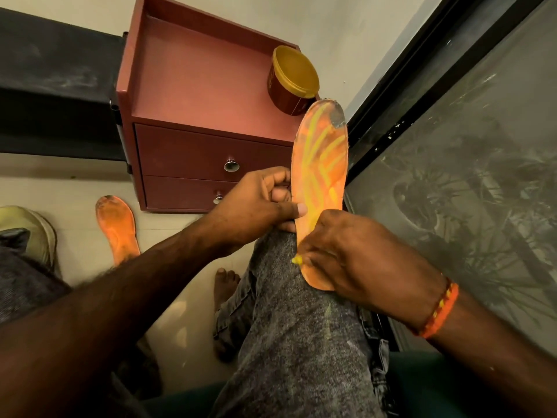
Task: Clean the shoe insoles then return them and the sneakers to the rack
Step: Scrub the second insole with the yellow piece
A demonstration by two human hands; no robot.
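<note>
Pinching the insole on my knee with left hand, right hand gripping something yellow, I risk it slipping floorward.

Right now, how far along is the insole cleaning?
Early. Done: both insoles are out of the shoes. In hand: the left hand and right hand grip one orange insole on the knee; it is streaked yellow, its tip grey. Left: the second insole lies dirty on the floor beside a sneaker; nothing is racked.
</note>
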